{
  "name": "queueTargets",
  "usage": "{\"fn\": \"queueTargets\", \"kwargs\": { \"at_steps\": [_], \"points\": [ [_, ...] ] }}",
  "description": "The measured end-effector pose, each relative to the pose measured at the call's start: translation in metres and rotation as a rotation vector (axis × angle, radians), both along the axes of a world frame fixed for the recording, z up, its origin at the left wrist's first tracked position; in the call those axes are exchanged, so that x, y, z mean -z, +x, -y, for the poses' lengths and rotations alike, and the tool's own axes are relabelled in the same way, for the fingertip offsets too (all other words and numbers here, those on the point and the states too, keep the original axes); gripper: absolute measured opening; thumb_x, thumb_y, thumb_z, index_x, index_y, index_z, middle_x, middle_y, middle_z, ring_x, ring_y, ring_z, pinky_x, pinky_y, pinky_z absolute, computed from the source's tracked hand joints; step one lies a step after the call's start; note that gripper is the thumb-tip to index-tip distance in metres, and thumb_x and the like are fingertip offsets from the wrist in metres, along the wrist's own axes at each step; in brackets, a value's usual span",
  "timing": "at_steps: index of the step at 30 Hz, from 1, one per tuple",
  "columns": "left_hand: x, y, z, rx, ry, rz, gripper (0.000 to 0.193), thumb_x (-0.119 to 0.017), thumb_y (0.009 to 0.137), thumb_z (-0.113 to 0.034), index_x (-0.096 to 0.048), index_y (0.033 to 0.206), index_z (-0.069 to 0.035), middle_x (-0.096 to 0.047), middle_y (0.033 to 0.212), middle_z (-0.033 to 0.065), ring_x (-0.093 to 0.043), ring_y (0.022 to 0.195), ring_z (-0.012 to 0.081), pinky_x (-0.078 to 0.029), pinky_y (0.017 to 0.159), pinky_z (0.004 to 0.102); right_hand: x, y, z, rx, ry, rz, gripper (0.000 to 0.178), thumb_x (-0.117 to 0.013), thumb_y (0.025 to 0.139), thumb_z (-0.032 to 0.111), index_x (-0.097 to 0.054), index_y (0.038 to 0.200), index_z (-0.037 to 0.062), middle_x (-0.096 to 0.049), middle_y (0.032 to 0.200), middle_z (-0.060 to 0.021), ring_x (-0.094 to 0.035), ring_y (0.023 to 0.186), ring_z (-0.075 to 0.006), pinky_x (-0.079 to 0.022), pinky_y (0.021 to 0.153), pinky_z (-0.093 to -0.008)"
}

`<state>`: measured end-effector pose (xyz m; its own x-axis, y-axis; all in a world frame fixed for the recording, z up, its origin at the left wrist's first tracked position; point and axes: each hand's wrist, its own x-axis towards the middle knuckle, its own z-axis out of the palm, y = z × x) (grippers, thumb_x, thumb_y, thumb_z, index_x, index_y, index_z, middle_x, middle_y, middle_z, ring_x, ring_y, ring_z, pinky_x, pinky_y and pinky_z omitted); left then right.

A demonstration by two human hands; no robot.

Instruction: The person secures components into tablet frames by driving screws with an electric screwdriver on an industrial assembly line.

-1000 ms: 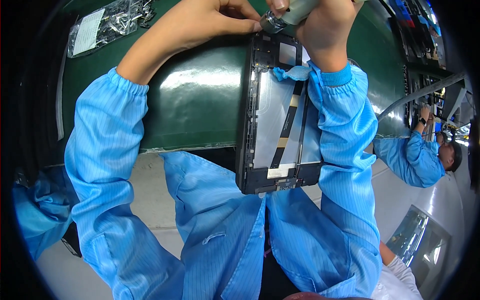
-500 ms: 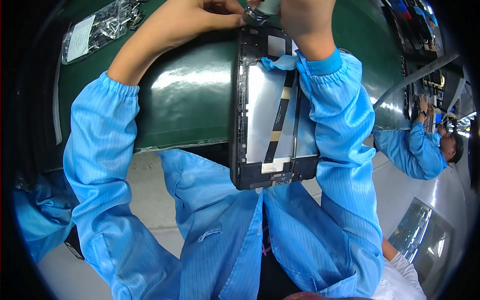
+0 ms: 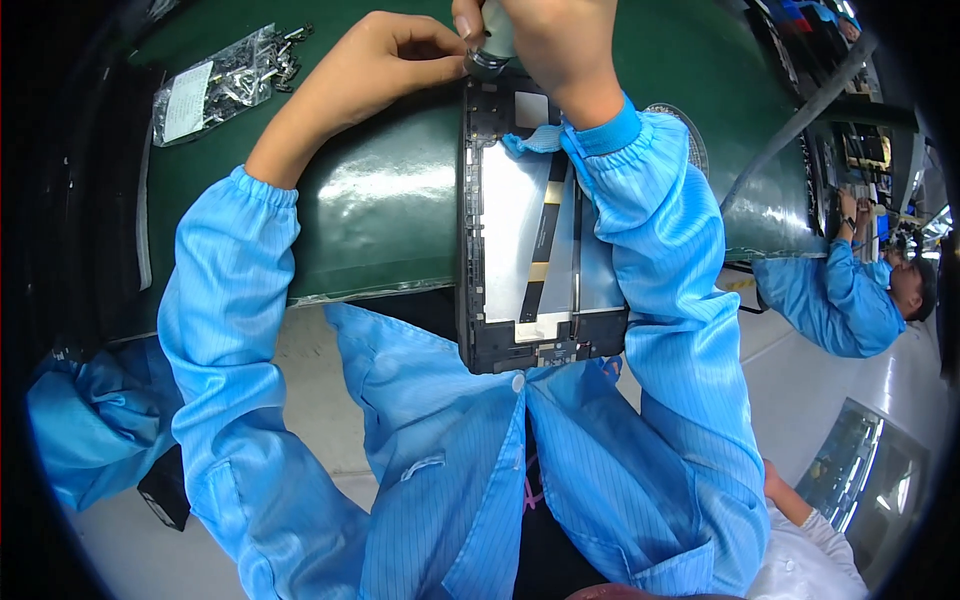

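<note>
An opened tablet (image 3: 510, 220), with a black frame, silver inner plate and dark ribbon cable, extends from the green table over its near edge. My right hand (image 3: 555, 35) is wrapped around a pale-handled electric screwdriver (image 3: 488, 50) at the tablet's far left corner. The tool's dark round collar shows, but its tip is hidden. My left hand (image 3: 390, 60) reaches in from the left, thumb and fingertips pinched beside that collar. Whatever they grip is too small or covered to make out. A blue wrist strap (image 3: 540, 140) hangs from my right wrist across the plate.
A clear bag of small metal parts (image 3: 215, 85) lies on the green table (image 3: 380, 230) at the far left. A round mesh-like object (image 3: 690, 130) sits partly behind my right sleeve. A co-worker in blue (image 3: 835, 300) sits at the right; another person's arm (image 3: 790, 500) shows lower right.
Both hands, the screwdriver and the tablet sit slightly further left in view. More of the bag and of the round mesh object shows. The hands keep much the same pose.
</note>
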<state>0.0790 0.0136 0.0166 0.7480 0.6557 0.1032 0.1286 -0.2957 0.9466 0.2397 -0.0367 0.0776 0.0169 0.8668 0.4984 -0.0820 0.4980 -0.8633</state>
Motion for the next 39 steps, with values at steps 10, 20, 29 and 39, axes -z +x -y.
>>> {"fn": "queueTargets", "kwargs": {
  "at_steps": [10,20,29,39],
  "points": [
    [-0.037,-0.047,0.189,-1.009,0.256,0.215,0.039,-0.051,0.1,-0.012,-0.049,0.063,-0.002,-0.05,0.058,0.0035,-0.042,0.052,0.009,-0.028,0.047,0.0277,-0.016,0.003,0.01,-0.003,-0.165,0.031,0.012,-0.056,0.085,0.0,-0.063,0.093,-0.0033,-0.064,0.071,-0.0082,-0.057,0.049,-0.011,-0.044,0.044,-0.0245],
    [-0.001,0.005,0.263,-0.513,-0.942,0.421,0.032,-0.061,0.1,-0.02,-0.057,0.12,0.005,-0.066,0.106,0.0055,-0.058,0.096,0.0093,-0.046,0.087,0.0255,-0.062,0.079,0.03,0.285,0.021,-0.09,0.021,-0.063,0.085,0.003,-0.069,0.104,-0.0014,-0.073,0.098,-0.0134,-0.064,0.062,-0.0129,-0.05,0.05,-0.0269],
    [-0.056,0.002,0.178,-0.709,-0.439,0.426,0.037,-0.065,0.095,-0.015,-0.055,0.126,0.004,-0.064,0.11,0.0063,-0.06,0.097,0.0102,-0.049,0.086,0.0259,-0.058,0.222,0.037,0.622,-0.071,0.17,0.026,-0.064,0.086,0.007,-0.067,0.11,-0.0039,-0.073,0.097,-0.0098,-0.055,0.051,-0.0072,-0.045,0.047,-0.0226],
    [-0.009,0.034,-0.176,-0.72,-0.328,0.446,0.027,-0.065,0.095,-0.022,-0.062,0.106,0.002,-0.066,0.092,0.0056,-0.066,0.079,0.0158,-0.056,0.067,0.0355,-0.037,0.231,0.024,0.662,-0.061,0.101,0.021,-0.07,0.087,0.013,-0.069,0.105,0.0019,-0.065,0.073,-0.0012,-0.054,0.048,-0.0065,-0.042,0.044,-0.0223]
  ]
}}
